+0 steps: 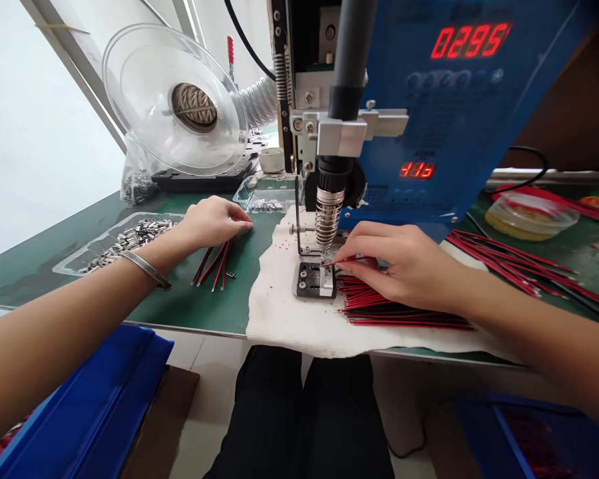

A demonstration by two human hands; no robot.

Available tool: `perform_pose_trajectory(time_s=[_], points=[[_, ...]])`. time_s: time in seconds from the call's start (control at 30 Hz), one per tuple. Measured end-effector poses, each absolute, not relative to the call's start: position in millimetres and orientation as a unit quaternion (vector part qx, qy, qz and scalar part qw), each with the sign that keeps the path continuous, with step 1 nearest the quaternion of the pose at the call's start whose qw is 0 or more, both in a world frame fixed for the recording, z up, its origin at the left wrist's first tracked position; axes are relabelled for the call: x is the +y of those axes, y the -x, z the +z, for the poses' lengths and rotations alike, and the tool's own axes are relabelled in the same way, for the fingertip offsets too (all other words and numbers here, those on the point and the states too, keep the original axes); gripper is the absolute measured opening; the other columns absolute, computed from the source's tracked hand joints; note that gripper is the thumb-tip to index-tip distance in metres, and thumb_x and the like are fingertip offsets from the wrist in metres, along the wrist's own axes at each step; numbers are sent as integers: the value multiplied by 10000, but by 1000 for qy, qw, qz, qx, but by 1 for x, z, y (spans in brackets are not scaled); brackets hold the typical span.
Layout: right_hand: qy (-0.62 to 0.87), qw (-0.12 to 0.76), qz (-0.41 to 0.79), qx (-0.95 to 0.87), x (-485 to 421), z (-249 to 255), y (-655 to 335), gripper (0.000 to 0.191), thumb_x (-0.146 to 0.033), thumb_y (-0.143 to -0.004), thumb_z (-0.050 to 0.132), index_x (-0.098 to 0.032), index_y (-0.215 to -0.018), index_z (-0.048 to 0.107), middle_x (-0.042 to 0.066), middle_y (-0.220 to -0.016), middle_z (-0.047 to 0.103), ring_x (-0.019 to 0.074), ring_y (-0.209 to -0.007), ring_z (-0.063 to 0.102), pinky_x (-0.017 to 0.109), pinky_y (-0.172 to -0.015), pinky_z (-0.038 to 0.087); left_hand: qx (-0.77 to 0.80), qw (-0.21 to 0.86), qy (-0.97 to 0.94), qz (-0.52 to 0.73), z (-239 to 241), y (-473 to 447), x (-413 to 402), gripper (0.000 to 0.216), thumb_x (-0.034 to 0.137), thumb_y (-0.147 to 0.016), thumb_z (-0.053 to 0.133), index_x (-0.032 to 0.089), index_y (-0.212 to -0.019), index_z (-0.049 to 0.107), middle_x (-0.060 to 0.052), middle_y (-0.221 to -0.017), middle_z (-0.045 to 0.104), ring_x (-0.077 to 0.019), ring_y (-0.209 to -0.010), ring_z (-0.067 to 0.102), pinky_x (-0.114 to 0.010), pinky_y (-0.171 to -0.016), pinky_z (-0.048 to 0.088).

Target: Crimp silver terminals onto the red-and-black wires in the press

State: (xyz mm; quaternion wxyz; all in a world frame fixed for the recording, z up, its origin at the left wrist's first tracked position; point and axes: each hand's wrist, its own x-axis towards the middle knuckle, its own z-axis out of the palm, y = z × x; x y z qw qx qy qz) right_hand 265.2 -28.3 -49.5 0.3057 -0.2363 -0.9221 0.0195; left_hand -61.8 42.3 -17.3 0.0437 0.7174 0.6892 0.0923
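Observation:
My right hand pinches a thin red wire between thumb and fingers. The wire's end lies at the small black and metal fixture, right under the spring-wrapped tip of a soldering iron. Below this hand, a bundle of red and black wires rests on white cloth. To the left, my left hand is closed just over several red and black wires on the green table; its fingertips are pressed together, and what they hold is hidden. A small metal connector lies by those wires.
Left of my arm stands a clear tray of metal connectors. A round transparent fume hood is behind it. The blue soldering machine rises at the right. More red wires and a plastic tub lie beyond my right arm.

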Motion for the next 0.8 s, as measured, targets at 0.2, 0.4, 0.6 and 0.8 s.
perform_pose_trajectory(time_s=[0.2,0.4,0.6,0.8], points=[[247,295,28,-923,-28,-50,-265,171,-224,-1056,614,-176,-1070,777,80,-1001,748,174,-810,700,304,-705,542,676,45,-727,110,-21,61,43,271,452,-778,675,263,-857,852,-42,-902,837,-297,-941,753,-340,-815,534],[241,300,20,-923,-28,-50,-264,153,-204,-1051,622,-172,-1053,772,72,-979,744,168,-796,704,293,-698,544,642,74,-750,138,-18,60,43,263,423,-799,684,212,-837,836,-50,-790,794,-258,-805,708,-336,-770,534],[241,302,14,-922,-29,-50,-264,155,-197,-1053,619,-165,-1054,771,66,-979,740,162,-795,715,287,-699,554,569,108,-795,179,-14,24,46,290,359,-879,649,142,-921,837,-50,-770,757,-187,-731,644,-320,-789,540],[245,296,7,-923,-29,-49,-265,148,-203,-1050,618,-186,-1066,764,70,-998,757,166,-802,719,294,-711,573,543,84,-816,178,-21,6,59,212,267,-843,690,137,-896,848,-67,-849,804,-231,-859,711,-331,-818,533]])
